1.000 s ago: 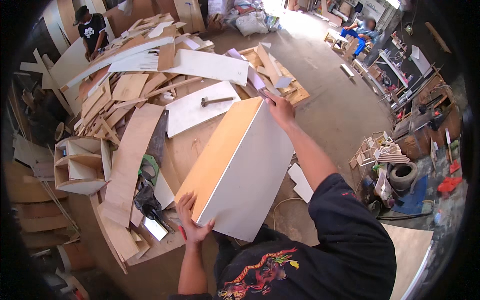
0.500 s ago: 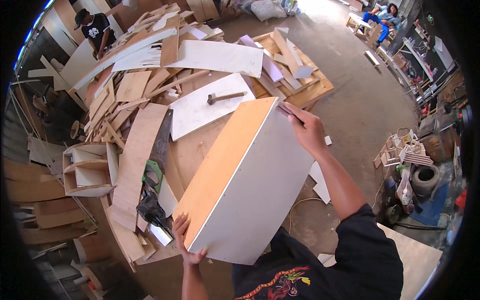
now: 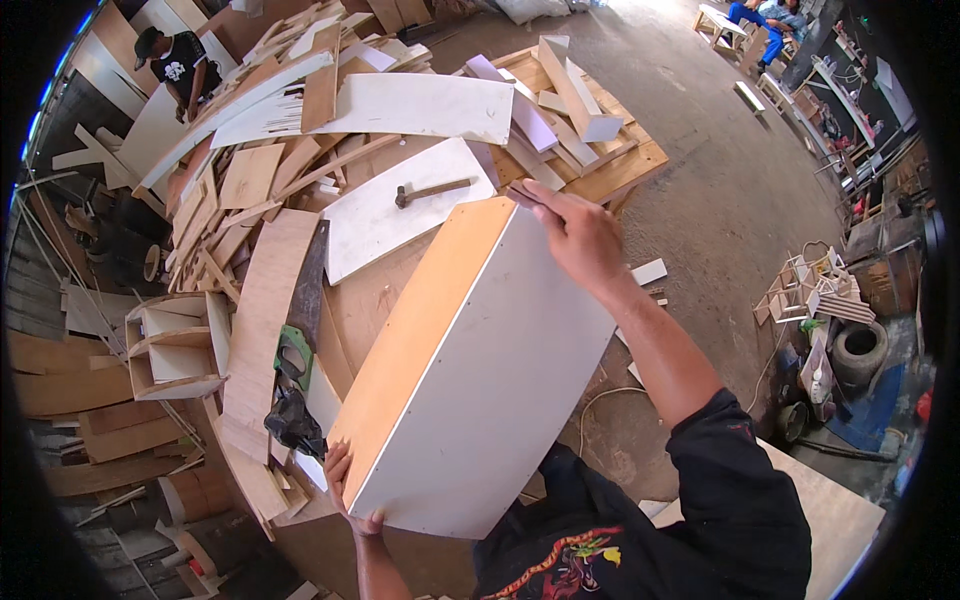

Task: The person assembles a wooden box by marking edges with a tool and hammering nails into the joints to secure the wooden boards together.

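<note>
A box-like wooden piece (image 3: 480,370) with a white face and an orange-tan side is tilted up in front of me. My left hand (image 3: 352,500) grips its lower left corner, fingers on the tan side and thumb on the white face. At the far top corner, my right hand (image 3: 580,238) pinches a thin dark brown piece, which looks like folded sandpaper (image 3: 521,194), against the edge. Beyond the box, a hammer (image 3: 432,192) lies on a white board (image 3: 365,235).
Wood offcuts (image 3: 250,178) are heaped at the far left of the worktable. A green-and-black power tool (image 3: 293,360) lies left of the box, near an open compartmented box (image 3: 178,345). One person (image 3: 180,65) stands far left; another (image 3: 765,25) sits far right.
The box has shifted a little left and down in view with my left hand still on it. My right hand has moved left, with the sandpaper now at the top corner.
</note>
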Tool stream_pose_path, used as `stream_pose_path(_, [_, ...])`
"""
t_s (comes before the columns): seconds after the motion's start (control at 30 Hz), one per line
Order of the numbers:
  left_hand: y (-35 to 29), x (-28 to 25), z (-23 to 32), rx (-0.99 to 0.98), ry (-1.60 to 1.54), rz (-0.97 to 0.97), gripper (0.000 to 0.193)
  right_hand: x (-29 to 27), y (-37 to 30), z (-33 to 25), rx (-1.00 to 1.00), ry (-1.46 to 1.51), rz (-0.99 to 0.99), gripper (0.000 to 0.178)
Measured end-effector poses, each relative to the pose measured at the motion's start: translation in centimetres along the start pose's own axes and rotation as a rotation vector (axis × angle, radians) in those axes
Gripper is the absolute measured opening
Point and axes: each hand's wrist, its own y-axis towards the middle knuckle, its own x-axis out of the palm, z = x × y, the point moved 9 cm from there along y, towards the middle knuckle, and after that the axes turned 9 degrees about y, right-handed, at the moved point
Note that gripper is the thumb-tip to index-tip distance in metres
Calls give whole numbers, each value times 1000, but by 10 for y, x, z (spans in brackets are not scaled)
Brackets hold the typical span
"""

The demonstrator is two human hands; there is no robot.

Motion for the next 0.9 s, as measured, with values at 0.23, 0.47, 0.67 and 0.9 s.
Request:
stream_pose_path(0.23, [1,-1,4,25,-35,18,104,18,-11,-40,193,-62,-373,38])
stream_pose_path(0.47, [4,0,8,21,-98,-14,102,48,-69,-86,-74,103,-184,41])
stream_pose_path(0.67, [9,-1,13,43,-144,-89,100,42,-78,-95,141,19,-78,46])
stream_pose_path(0.9, [11,5,6,191,-9,-192,104,100,-207,-244,-240,42,-443,40])
